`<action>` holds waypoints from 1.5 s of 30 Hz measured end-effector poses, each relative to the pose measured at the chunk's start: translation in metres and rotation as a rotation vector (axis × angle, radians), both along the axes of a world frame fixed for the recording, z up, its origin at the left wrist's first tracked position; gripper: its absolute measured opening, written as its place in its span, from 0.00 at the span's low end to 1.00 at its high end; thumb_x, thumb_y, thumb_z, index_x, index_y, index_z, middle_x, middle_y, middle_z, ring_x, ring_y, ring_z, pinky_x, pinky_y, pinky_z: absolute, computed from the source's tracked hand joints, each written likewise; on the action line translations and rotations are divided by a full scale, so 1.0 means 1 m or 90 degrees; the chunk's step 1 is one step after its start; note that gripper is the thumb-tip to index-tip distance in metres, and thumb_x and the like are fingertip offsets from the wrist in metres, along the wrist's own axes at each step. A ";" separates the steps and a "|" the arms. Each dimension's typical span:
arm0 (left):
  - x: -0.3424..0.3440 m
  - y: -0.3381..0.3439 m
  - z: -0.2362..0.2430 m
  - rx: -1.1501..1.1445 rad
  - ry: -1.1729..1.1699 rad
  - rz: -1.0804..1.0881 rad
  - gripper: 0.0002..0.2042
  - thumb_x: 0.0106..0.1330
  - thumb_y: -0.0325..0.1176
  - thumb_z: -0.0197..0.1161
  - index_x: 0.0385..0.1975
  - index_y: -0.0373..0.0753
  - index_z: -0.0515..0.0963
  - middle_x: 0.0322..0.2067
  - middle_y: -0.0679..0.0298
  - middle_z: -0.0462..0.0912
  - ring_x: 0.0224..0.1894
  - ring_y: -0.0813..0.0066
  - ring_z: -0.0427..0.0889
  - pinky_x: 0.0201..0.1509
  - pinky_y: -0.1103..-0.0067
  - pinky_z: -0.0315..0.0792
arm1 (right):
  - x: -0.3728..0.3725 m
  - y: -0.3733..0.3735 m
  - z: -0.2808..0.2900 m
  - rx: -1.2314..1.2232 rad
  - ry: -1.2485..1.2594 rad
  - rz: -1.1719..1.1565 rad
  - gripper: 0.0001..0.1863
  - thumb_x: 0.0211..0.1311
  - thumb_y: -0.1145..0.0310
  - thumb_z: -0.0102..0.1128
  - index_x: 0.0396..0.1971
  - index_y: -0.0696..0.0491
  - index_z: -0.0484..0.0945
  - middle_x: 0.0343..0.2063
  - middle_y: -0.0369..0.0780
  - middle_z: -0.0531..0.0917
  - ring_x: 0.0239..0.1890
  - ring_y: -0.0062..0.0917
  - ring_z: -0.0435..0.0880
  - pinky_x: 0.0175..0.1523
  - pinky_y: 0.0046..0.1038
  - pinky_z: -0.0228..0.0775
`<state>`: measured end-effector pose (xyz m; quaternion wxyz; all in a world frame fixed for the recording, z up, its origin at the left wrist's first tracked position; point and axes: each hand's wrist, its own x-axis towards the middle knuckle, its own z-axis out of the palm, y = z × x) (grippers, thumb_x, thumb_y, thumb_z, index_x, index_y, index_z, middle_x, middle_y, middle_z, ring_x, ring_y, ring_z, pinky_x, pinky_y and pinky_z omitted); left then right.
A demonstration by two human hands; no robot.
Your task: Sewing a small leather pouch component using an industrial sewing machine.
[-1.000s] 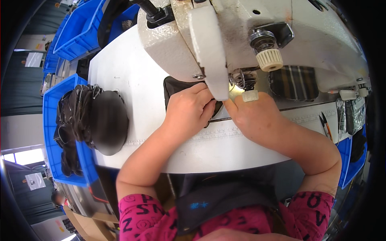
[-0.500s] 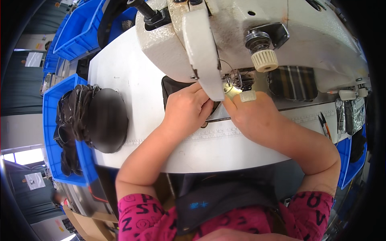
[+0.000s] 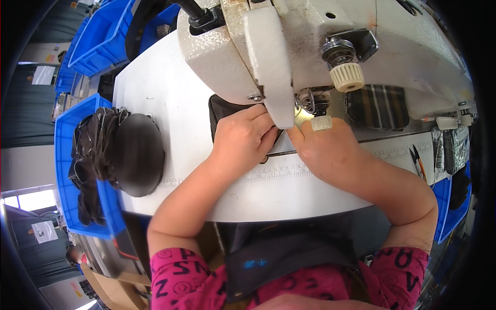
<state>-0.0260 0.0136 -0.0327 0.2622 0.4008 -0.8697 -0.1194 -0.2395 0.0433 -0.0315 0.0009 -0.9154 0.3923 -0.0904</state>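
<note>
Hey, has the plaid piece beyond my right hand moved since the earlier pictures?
No, the plaid piece shows no visible shift any way against the ruled scale on the white tabletop.

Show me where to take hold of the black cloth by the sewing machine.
I'd pinch the black cloth by its upper-left corner, coming from the left: that corner looks soft and lies uncovered on the white table, while the left hand covers part and the sewing machine crowds the right.
</note>
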 end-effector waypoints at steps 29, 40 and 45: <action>0.000 -0.002 -0.004 0.024 0.018 0.011 0.10 0.60 0.25 0.71 0.41 0.38 0.87 0.29 0.62 0.84 0.27 0.62 0.84 0.31 0.73 0.78 | 0.001 -0.003 -0.006 -0.009 -0.047 -0.009 0.04 0.48 0.71 0.67 0.24 0.52 0.81 0.18 0.38 0.82 0.25 0.31 0.87 0.30 0.34 0.79; -0.001 -0.002 -0.001 0.052 0.013 0.030 0.11 0.62 0.25 0.70 0.44 0.37 0.87 0.27 0.61 0.82 0.28 0.62 0.83 0.32 0.71 0.77 | 0.001 -0.004 -0.005 -0.040 -0.023 -0.007 0.03 0.47 0.70 0.67 0.22 0.50 0.82 0.16 0.36 0.81 0.24 0.28 0.86 0.27 0.33 0.77; 0.000 -0.004 -0.002 0.053 0.001 0.029 0.12 0.62 0.26 0.69 0.45 0.37 0.87 0.28 0.60 0.82 0.27 0.62 0.83 0.31 0.71 0.77 | 0.000 -0.005 -0.008 -0.045 -0.013 -0.007 0.02 0.49 0.70 0.66 0.23 0.51 0.81 0.17 0.36 0.81 0.24 0.28 0.86 0.26 0.33 0.76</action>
